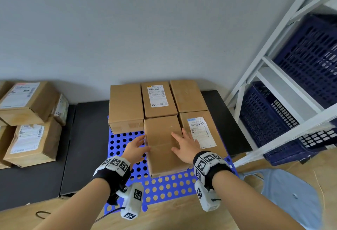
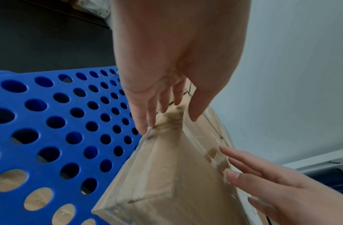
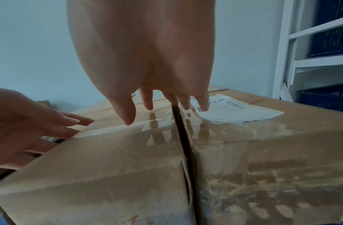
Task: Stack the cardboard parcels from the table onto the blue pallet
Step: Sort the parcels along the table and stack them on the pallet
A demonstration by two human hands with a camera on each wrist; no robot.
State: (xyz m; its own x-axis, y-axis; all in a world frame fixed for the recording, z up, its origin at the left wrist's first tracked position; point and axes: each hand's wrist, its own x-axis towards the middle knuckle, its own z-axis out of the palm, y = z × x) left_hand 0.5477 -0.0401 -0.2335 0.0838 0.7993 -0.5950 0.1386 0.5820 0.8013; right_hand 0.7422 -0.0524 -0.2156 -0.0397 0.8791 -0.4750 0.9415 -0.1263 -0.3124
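Your left hand [image 1: 135,148] lay with straight fingers along the left side of the nearest parcel [image 1: 165,144], gripping nothing; your right hand [image 1: 184,147] was spread flat over that parcel's top right edge, its outer fingers reaching toward the labelled parcel [image 1: 200,133] just beside it. In the right wrist view a narrow dark gap showed between these two boxes, and your right fingertips [image 3: 203,106] hovered at the edge of the white shipping label [image 3: 234,109]. In the left wrist view your left fingers [image 2: 145,120] touched the parcel's upper corner.

The blue pallet [image 1: 164,188] — perforated with round holes — carried five parcels: two in the near row and three behind, packed touching, the middle rear one [image 1: 157,98] also bearing a label. The pallet's near-left part was bare.

To your left, the black table [image 1: 36,180] held a stack of cardboard parcels [image 1: 29,120] with labels; at least four showed, though the frame edge cut off more, so you could not count them all. To your right stood a white metal shelf rack [image 1: 273,60] holding two dark blue slotted crates [image 1: 310,62], close against the pallet's right side, with a grey stool [image 1: 291,193] near your right arm. A grey wall [image 1: 127,29] stood behind everything.
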